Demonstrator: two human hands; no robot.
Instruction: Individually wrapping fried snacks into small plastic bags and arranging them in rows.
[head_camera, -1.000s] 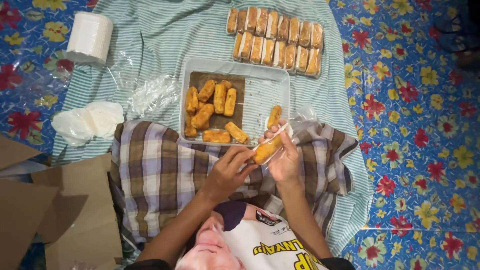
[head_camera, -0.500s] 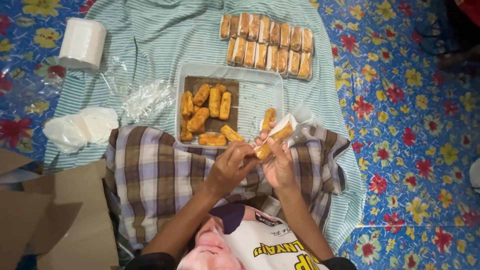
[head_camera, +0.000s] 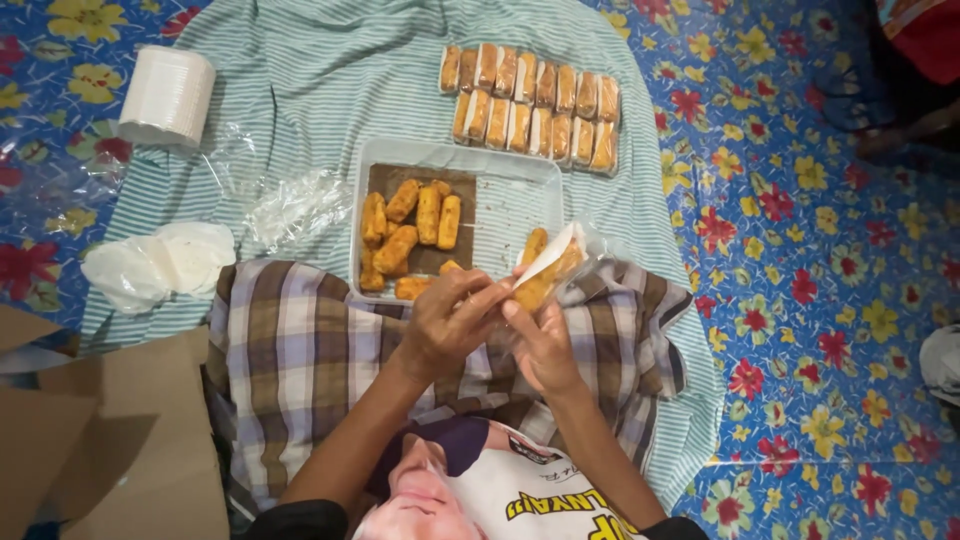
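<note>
Both my hands hold one fried roll (head_camera: 545, 277) that sits on a white paper strip inside a clear plastic wrapper. My left hand (head_camera: 447, 323) pinches the near end of the wrapper. My right hand (head_camera: 540, 345) supports it from below. Just beyond my hands a clear plastic tray (head_camera: 520, 195) holds several golden fried rolls (head_camera: 412, 228) on brown paper, with one lone roll (head_camera: 534, 245) at its right side. Two rows of wrapped rolls (head_camera: 530, 105) lie on the striped cloth farther away.
A stack of white paper discs (head_camera: 167, 95) stands at the far left. Loose white papers (head_camera: 160, 258) and crumpled clear plastic (head_camera: 295, 205) lie left of the tray. Cardboard pieces (head_camera: 110, 430) are at the lower left. A plaid cloth (head_camera: 300, 350) covers my lap.
My hands have lifted the wrapped roll slightly up and toward the tray, and my left fingers have closed further over its near end. The view has shifted a little.
</note>
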